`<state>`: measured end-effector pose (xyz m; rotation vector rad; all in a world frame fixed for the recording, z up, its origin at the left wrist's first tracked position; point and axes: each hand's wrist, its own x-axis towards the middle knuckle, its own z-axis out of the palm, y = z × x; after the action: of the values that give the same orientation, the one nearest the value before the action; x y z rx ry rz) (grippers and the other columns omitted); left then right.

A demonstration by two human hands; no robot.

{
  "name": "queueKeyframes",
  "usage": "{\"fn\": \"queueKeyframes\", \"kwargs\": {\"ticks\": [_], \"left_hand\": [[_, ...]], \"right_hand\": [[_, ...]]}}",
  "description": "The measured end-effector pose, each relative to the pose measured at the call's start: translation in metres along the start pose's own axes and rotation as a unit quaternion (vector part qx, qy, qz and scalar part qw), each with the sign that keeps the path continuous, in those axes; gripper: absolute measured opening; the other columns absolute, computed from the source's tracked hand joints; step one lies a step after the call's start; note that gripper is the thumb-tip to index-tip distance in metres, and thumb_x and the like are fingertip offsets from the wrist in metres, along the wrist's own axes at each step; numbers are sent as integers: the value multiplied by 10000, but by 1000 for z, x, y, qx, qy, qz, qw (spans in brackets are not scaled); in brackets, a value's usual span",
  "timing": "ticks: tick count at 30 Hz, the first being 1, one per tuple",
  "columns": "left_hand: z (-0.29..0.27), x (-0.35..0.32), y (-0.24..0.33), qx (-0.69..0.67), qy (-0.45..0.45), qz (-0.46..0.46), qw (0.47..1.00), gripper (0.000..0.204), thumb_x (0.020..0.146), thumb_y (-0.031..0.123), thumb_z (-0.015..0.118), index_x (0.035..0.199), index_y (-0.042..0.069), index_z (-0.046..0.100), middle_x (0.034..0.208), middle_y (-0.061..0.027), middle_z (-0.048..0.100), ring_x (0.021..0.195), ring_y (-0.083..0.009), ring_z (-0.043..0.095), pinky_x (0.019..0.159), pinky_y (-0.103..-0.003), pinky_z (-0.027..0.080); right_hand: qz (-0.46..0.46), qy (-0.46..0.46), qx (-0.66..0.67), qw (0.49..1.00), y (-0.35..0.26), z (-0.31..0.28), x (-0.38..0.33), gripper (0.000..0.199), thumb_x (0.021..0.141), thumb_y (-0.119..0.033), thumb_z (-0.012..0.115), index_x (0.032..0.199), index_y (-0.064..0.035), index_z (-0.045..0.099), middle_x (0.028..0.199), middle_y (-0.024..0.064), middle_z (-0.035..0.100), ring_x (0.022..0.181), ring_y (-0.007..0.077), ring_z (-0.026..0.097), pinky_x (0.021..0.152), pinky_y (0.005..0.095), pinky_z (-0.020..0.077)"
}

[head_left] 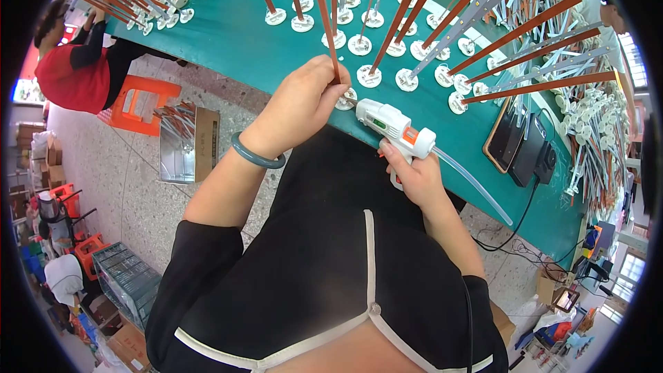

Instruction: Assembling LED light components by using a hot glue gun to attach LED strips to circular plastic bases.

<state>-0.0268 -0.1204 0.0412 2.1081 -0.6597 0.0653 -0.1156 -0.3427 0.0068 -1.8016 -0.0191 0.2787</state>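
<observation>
The brown rod (323, 10) stands upright at the near edge of the green table (235, 34), its foot in a white round base (344, 100). We see the left hand (298, 107) pinched around the rod just above that base, a green bangle (257, 154) on its wrist. Just right, the right hand (414, 176) grips a white and orange glue gun (394, 126), its nozzle pointing at the base, a clear glue stick (476, 186) trailing behind. Farther right, more rods on bases (442, 62) stand in rows, and two dark phones (521, 145) lie on the table.
</observation>
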Motion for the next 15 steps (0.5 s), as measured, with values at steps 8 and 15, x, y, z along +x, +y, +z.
{"fn": "queueKeyframes", "kwargs": {"ticks": [8,15], "left_hand": [[2,1,-1,-12,-7,20,1000,55,875,-24,547,921,-16,576,897,-105,571,785,-226,575,703,-306,468],[-1,-1,0,-16,-35,22,999,71,872,-37,540,927,-12,577,902,-109,572,804,-246,576,715,-319,470]], "right_hand": [[-25,7,-24,999,-1,1,2,291,903,-264,624,1040,-8,621,803,31,637,621,91,566,558,245,452],[-70,3,-76,995,-7,2,4,274,904,-250,596,1026,-6,625,848,176,634,798,353,598,719,404,462]]}}
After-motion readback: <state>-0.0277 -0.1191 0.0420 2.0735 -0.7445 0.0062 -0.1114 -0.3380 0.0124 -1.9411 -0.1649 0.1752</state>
